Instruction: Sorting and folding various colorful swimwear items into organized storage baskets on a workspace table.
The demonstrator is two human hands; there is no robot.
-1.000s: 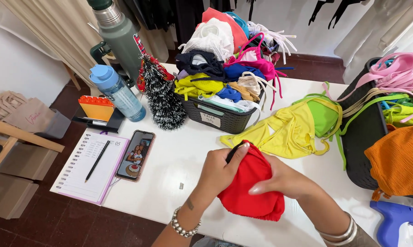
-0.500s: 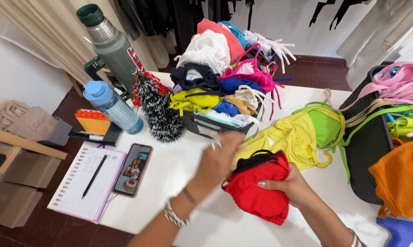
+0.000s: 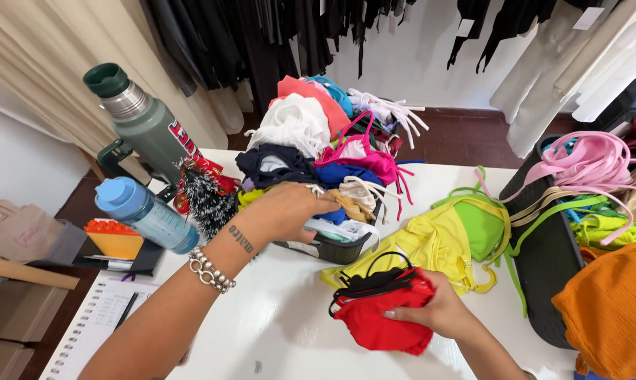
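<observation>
Head view: right hand grips a red garment; left hand seemingly grasps clothes in the dark bin.

White wall, dark red floor, beige curtain

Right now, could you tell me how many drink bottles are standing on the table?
2. A tall green flask stands at the table's far left corner, and a blue water bottle sits just in front of it, left of the left hand. Others may be hidden behind the clothes.
</observation>
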